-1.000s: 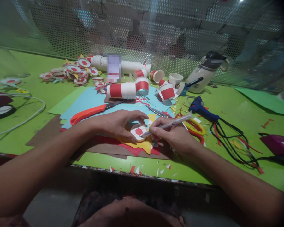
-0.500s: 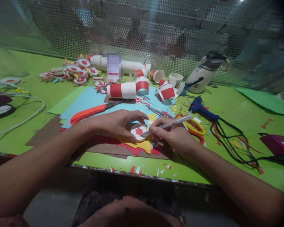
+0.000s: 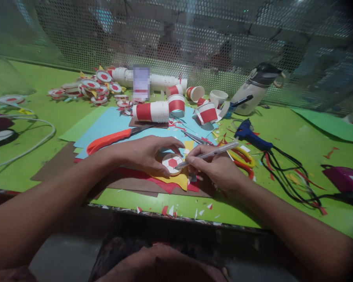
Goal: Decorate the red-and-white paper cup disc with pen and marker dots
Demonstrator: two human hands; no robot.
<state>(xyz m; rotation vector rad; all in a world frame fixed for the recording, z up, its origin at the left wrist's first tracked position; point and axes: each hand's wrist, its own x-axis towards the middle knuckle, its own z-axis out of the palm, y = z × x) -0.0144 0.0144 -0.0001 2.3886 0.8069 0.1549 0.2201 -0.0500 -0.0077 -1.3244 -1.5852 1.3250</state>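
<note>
Between the thumb and fingers of my left hand is a small white paper disc, perhaps a cut cup bottom, with a red hexagon in its middle and thin dark lines drawn on it. My right hand grips a clear-barrelled pen, its tip on the disc close to the hexagon's right edge. Yellow paper lies under the disc, over red and brown sheets. A utility knife with an orange handle rests behind my left wrist. Beside my right hand are scissors with yellow and orange handles.
Stacked red-and-white paper cups and several loose cups stand behind, near a pile of decorated discs. To the right are a blue glue gun with a black cord and a bottle. Paper scraps dot the front edge. A perforated metal screen backs the table.
The pen tip stays on the disc with at most a tiny shift. Both hands keep nearly the same place, and the view has tilted very slightly.
</note>
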